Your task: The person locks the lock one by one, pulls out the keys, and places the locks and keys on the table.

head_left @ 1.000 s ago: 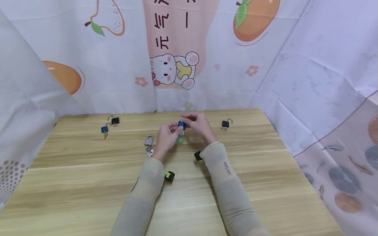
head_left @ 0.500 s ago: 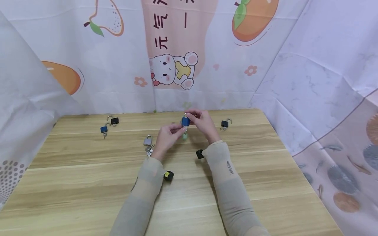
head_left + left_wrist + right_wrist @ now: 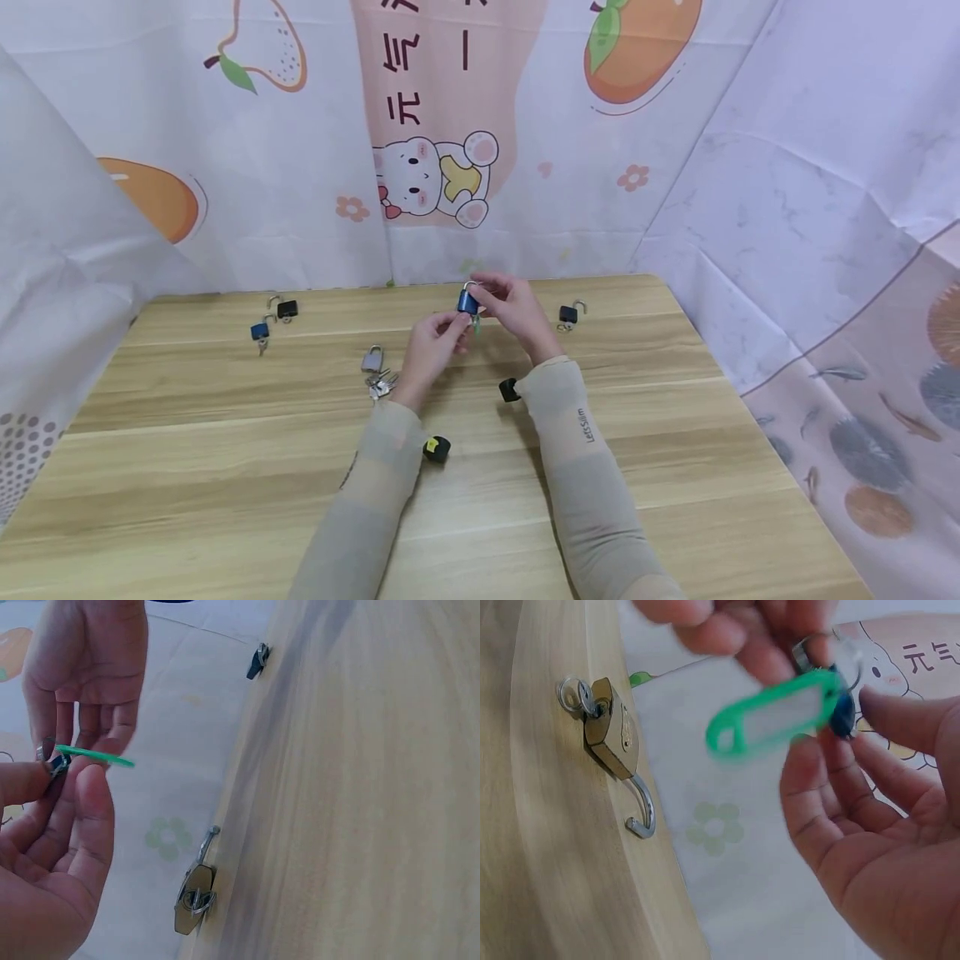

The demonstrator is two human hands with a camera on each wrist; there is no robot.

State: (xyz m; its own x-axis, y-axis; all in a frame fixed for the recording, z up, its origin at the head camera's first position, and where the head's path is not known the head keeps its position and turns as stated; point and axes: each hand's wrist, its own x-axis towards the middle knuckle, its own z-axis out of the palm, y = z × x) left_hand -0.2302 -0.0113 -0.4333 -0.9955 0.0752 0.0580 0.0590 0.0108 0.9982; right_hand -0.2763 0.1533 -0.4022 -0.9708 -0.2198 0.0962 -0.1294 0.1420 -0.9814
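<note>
Blue is the body of the small padlock (image 3: 468,302) held up above the counter (image 3: 675,433), between the two hands at the far middle. The right hand (image 3: 512,308) has its fingers (image 3: 870,787) curled round the lock body, and the left hand (image 3: 431,346) pinches at the key end just below it, thumb against forefinger (image 3: 94,787). A green key tag (image 3: 776,720) hangs from that end and swings between the palms; it is blurred in the right wrist view, so whether the key is fully seated cannot be told.

To do this step well, I would judge that the right hand should hold the lock body steady, with the shackle pointing away from the fingers, while the left keeps its pinch on the key itself, not on the loose tag. Any turn ought to come from the left thumb and forefinger alone, so the lock does not twist in the grip.

A brass padlock (image 3: 615,739) lies open on the counter just beyond the fingers, well clear of them; a silver padlock (image 3: 372,359) with keys lies left of the left hand.
</note>
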